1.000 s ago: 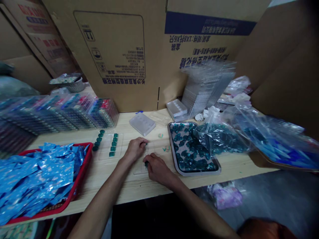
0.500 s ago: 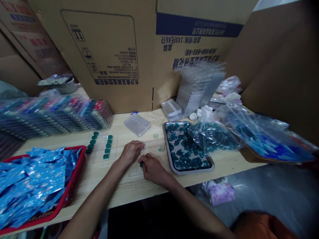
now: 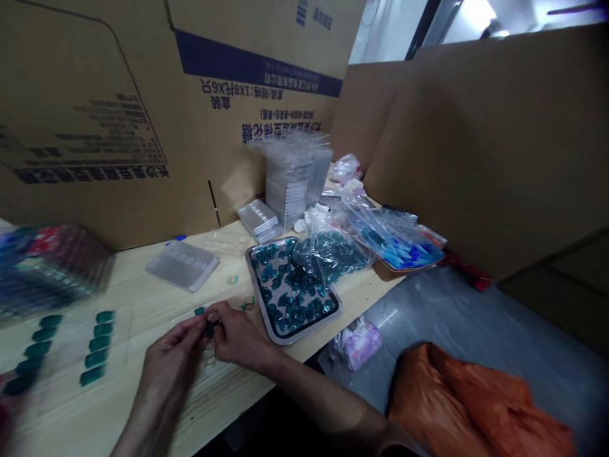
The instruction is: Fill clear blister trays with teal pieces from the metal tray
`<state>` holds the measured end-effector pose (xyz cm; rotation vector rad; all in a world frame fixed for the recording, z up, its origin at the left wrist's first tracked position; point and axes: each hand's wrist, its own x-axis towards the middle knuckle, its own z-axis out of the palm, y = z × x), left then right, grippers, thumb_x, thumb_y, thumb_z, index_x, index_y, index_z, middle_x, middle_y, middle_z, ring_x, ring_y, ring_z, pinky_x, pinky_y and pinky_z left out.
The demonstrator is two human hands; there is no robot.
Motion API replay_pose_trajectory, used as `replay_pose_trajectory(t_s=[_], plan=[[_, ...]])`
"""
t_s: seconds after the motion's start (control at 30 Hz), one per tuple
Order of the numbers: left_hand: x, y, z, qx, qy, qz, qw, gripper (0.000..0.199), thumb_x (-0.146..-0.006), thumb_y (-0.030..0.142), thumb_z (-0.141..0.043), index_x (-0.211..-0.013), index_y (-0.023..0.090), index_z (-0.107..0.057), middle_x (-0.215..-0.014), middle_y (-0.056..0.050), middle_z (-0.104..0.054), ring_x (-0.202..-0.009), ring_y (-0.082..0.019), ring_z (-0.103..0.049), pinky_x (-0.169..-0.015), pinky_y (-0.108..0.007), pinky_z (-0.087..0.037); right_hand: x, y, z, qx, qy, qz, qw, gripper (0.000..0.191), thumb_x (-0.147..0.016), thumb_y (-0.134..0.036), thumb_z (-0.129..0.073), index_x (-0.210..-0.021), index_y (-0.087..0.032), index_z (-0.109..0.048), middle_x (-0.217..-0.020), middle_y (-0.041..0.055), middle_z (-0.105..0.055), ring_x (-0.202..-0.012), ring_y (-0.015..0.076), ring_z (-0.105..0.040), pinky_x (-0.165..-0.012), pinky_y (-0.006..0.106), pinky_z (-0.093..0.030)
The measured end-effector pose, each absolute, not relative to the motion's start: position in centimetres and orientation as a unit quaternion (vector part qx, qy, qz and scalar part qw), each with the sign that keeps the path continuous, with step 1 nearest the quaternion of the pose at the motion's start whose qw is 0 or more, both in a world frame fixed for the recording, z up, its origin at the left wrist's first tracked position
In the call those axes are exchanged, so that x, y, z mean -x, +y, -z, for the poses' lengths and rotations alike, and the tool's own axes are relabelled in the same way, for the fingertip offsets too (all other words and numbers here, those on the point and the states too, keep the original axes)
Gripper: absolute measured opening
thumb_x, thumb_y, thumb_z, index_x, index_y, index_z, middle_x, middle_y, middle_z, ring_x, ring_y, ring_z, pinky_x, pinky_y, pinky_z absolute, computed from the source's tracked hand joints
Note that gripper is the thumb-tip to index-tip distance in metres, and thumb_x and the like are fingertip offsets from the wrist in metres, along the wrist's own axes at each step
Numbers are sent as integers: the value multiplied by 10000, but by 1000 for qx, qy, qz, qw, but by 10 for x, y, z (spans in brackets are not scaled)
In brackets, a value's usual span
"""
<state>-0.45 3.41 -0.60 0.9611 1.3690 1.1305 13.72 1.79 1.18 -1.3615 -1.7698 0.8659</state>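
My left hand [image 3: 174, 355] and my right hand [image 3: 240, 336] meet over the wooden table, fingertips pinched together on a small dark green piece [image 3: 210, 328] that they partly hide. Under them lies a clear plastic tray [image 3: 214, 368], and another green piece [image 3: 198, 311] sits toward its far end. Right of my hands, a metal tray [image 3: 304, 332] carries many shiny teal-green pieces. To the left, a second clear tray [image 3: 118, 333] bears a row of green pieces [image 3: 98, 343]; a further row of green pieces [image 3: 39, 349] is beside it.
A clear bag of green pieces [image 3: 333, 254] overlaps the metal tray. Behind are stacked clear trays [image 3: 290, 190] and a large carton [image 3: 190, 139]. Blue packets [image 3: 404, 247] fill a box at right. A frosted tray [image 3: 183, 263] lies behind my hands. An orange bag [image 3: 466, 400] is below.
The view has swung right. My hands have come together, and both now pinch a dark green piece. A green piece now shows at the far end of the clear tray.
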Motion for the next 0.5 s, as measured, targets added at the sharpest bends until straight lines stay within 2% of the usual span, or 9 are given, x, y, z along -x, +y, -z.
replay_pose_trajectory(t_s=[0.07, 0.17, 0.27, 0.4, 0.5], plan=[[7, 38, 1, -323, 564, -488, 583, 221, -652, 177, -763, -871, 190, -737, -953, -44, -757, -835, -185, -720, -719, -249, -610, -141, 16, -16, 543, -697, -315, 347, 451, -807, -78, -512, -1236, -216, -507, -1055, 24, -697, -1001, 172, -661, -897, 281, -480], [15, 41, -7, -286, 560, -500, 596, 177, -655, 138, -735, -825, 186, -738, -1024, -54, -752, -907, -200, -720, -747, -255, -621, -147, 11, -18, 556, -709, -288, 326, 380, -824, -87, -517, -1176, -224, -556, -1066, 24, -697, -1022, 176, -650, -930, 301, -464], [25, 36, -14, -342, 565, -496, 564, 256, -614, 201, -788, -868, 181, -759, -1014, -64, -758, -917, -220, -711, -750, -275, -606, -148, -1, -10, 516, -745, -292, 305, 326, -824, -57, -505, -1103, -204, -591, -1074, 43, -676, -1053, 174, -623, -952, 294, -453], [37, 30, -15, -450, 597, -463, 476, 344, -571, 325, -847, -866, 163, -776, -907, -74, -766, -801, -180, -681, -688, -238, -530, -145, -16, 4, 474, -789, -287, 265, 353, -800, -16, -496, -1091, -178, -611, -1044, 74, -628, -1022, 188, -594, -927, 297, -448], [47, 32, -8, -478, 604, -440, 461, 343, -590, 360, -832, -857, 151, -777, -849, -81, -762, -707, -164, -653, -629, -242, -484, -142, -18, 10, 465, -801, -284, 250, 360, -812, 1, -473, -1096, -177, -603, -1043, 75, -605, -990, 182, -581, -907, 297, -440]])
